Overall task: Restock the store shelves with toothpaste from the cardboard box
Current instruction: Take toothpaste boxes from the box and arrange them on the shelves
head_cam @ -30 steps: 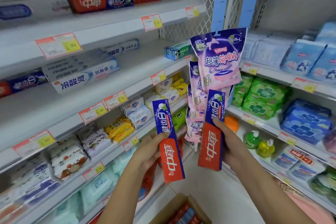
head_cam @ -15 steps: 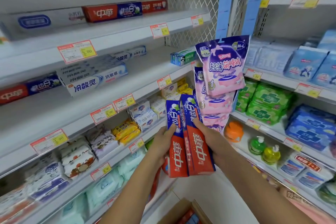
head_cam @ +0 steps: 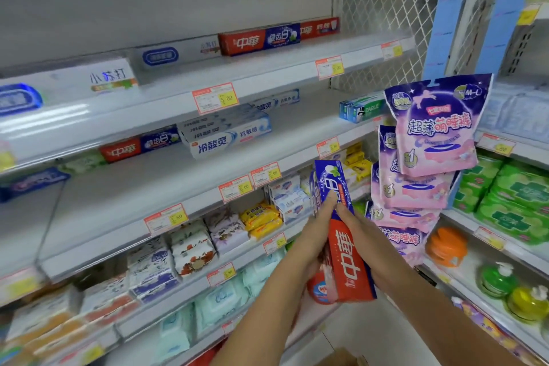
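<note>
boxes: two red-and-blue toothpaste boxes (head_cam: 341,235) pressed face to face into one stack, held in the air in front of the soap shelf (head_cam: 208,276), blue ends up
left hand: left hand (head_cam: 309,239) clamped on the stack's left side, fingertips up on the blue part
right hand: right hand (head_cam: 368,249) clamped on the stack's right side and back, thumb meeting the left fingertips near the middle
hands together: yes, both wrapped on the same stack, touching each other
long axis: near upright, top leaning a little left and away
matching stock: same brand lies flat on the top shelf (head_cam: 261,40) and on the second shelf (head_cam: 139,145), long axis running along the shelf edge
direction: both spots lie up and left of the hands; the second shelf one is well left, the top one higher
nearer hand: left, by my reading
turn needed: likely from upright to lying flat, lengthwise along the shelf
carton: a cardboard corner (head_cam: 341,358) shows at the bottom edge, below the hands
hazard: hanging purple packs (head_cam: 433,125) just right of the stack
</note>
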`<state>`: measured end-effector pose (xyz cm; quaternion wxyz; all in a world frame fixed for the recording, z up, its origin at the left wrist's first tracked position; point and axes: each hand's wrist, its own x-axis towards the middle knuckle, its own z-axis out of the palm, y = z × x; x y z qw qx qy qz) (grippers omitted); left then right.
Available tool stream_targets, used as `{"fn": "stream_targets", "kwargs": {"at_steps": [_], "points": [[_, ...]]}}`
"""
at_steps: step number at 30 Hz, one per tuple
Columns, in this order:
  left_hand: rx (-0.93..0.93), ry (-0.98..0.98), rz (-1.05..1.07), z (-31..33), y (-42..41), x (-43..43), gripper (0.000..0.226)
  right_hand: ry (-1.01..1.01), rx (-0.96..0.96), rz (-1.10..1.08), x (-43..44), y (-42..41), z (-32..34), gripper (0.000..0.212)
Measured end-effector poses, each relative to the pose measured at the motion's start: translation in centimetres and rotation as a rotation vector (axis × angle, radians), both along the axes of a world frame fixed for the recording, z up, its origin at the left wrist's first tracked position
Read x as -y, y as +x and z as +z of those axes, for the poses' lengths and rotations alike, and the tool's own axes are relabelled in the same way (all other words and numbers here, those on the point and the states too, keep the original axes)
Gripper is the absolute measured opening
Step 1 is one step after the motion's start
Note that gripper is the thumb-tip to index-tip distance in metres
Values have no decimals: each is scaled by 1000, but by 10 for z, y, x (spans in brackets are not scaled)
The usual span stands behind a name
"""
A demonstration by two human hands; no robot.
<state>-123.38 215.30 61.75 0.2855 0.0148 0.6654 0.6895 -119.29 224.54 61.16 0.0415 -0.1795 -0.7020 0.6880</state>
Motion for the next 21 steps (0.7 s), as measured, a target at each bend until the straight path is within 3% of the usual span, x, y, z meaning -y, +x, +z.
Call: {"fn": "stream_targets", "kwargs": {"at_steps": [3,4,7,12,16,21], "points": [[-23,-29,-18,15,3,14,111,-73,5,-10,9,-4,11,44],[-37,-38,-27,19,4,19,115,-119,25,-17,12,-4,14,44],[-52,-121,-67,30,3,31,101,-216,50,-35,22,-5,19,47],[-170,-255,-183,50,8,72,103,-376,-15,31,49,-16,29,43],[-259,-214,-60,76,7,123,65,-462,-108,269,82,-30,49,35],[-349,-351,142,102,-2,186,87,-402,-204,521,120,-47,79,18]]}}
